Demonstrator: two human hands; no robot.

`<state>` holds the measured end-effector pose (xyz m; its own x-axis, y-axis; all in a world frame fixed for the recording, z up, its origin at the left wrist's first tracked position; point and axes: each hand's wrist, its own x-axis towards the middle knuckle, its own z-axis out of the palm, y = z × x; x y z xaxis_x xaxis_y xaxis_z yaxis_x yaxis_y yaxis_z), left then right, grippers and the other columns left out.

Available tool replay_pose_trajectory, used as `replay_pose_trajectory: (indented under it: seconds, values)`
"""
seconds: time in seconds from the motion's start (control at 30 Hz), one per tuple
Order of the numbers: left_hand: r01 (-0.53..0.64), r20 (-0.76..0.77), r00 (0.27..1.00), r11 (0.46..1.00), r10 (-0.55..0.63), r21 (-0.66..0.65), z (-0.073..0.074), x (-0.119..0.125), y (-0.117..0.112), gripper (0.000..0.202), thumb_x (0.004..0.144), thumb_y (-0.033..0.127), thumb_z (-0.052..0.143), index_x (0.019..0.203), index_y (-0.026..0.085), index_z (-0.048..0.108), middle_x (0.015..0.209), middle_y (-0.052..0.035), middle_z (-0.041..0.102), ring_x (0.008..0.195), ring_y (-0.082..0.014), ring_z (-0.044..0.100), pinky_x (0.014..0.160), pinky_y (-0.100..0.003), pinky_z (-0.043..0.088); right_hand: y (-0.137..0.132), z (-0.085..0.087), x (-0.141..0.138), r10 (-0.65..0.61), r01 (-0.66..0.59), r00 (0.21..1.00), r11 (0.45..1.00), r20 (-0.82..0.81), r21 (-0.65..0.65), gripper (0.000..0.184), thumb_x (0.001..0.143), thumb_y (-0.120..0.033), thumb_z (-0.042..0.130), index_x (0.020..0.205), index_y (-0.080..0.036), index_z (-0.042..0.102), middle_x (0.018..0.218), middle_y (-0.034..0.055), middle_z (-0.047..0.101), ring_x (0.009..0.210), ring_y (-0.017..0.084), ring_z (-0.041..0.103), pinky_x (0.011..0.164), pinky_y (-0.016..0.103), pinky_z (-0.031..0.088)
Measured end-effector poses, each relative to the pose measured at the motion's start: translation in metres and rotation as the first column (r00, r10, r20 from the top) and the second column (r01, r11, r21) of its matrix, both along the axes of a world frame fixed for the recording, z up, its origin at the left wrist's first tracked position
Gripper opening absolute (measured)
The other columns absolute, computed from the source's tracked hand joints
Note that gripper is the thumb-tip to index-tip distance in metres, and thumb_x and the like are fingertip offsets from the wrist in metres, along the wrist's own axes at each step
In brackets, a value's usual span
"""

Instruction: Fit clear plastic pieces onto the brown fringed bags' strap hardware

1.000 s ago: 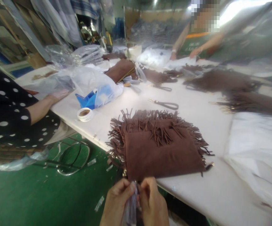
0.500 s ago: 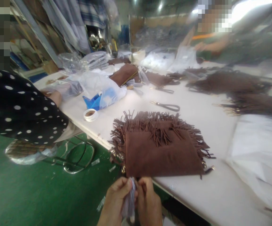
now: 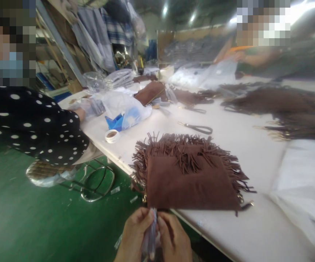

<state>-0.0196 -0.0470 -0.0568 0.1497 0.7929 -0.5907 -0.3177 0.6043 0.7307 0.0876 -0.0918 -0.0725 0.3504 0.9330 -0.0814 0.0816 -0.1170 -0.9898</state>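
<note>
At the table's near edge, my left hand (image 3: 137,231) is closed, thumb and fingers pinching a narrow, gathered clear plastic sleeve (image 3: 152,238). My right hand (image 3: 174,236) is closed at the other side of the sleeve, its fingertips against it. What the sleeve contains, if anything, I cannot make out. Just beyond both hands lies a brown fringed handbag (image 3: 187,185), flat on the table with its fringe spread toward the far side and gold-coloured hardware at its lower corners. A dark wrist strap (image 3: 198,128) with a metal clasp rests behind it.
On the white table (image 3: 236,142) are a tape roll (image 3: 112,136), a plastic bag with blue print (image 3: 130,116), and more brown fringed bags (image 3: 272,100). White sheeting (image 3: 307,182) covers the right. A person in a polka-dot sleeve (image 3: 47,120) is at left beside a stool (image 3: 97,185).
The view has shifted, so the table and bag appear slightly lower and farther right. My hands keep hold of the plastic sleeve; my right fingers have changed position slightly.
</note>
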Motion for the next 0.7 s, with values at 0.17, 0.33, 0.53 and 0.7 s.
replay_pose_trajectory:
  seconds: [0.17,0.33,0.53,0.7]
  values:
    - [-0.008,-0.006,1.0,1.0,0.008,0.019,-0.002,-0.001,0.002,0.042,0.068,0.043,0.084,0.084,0.011,0.063,0.067,-0.004,0.061,0.057,-0.0119,0.055,0.054,-0.021,0.044,0.008,-0.009,-0.002,0.023,-0.068,0.954,0.988,-0.299,-0.14,0.041,0.086,-0.056,0.059,0.098,-0.018,0.069,0.084,0.0043,0.069,0.072,0.016,0.063,0.064,0.021,0.048]
    - [-0.023,0.094,0.995,0.998,0.028,-0.058,-0.001,-0.003,0.006,0.049,0.067,0.038,0.087,0.098,0.011,0.061,0.079,-0.0081,0.066,0.06,-0.0132,0.059,0.057,-0.023,0.047,0.019,-0.016,0.002,0.033,-0.26,0.712,0.941,-0.702,-0.219,0.048,0.07,-0.056,0.077,0.092,-0.015,0.067,0.064,-0.0009,0.059,0.052,0.009,0.05,0.049,0.019,0.039]
    - [0.025,0.172,0.985,0.994,-0.007,-0.104,-0.002,-0.008,0.011,0.04,0.068,0.038,0.086,0.084,0.011,0.061,0.067,-0.007,0.063,0.056,-0.0151,0.059,0.056,-0.025,0.048,0.029,-0.008,0.004,-0.009,-0.298,0.518,0.935,-0.855,-0.19,0.039,0.062,-0.041,0.086,0.083,-0.014,0.067,0.06,-0.0033,0.055,0.049,0.007,0.048,0.049,0.018,0.038]
    - [0.063,0.149,0.988,0.992,-0.046,-0.112,0.001,-0.011,0.014,0.039,0.07,0.038,0.082,0.088,0.012,0.061,0.07,-0.0087,0.064,0.054,-0.0183,0.059,0.051,-0.032,0.052,0.028,-0.016,0.004,0.023,-0.359,0.479,0.918,-0.878,-0.171,0.042,0.063,-0.045,0.084,0.087,-0.015,0.069,0.059,-0.0036,0.053,0.047,0.007,0.045,0.046,0.017,0.034]
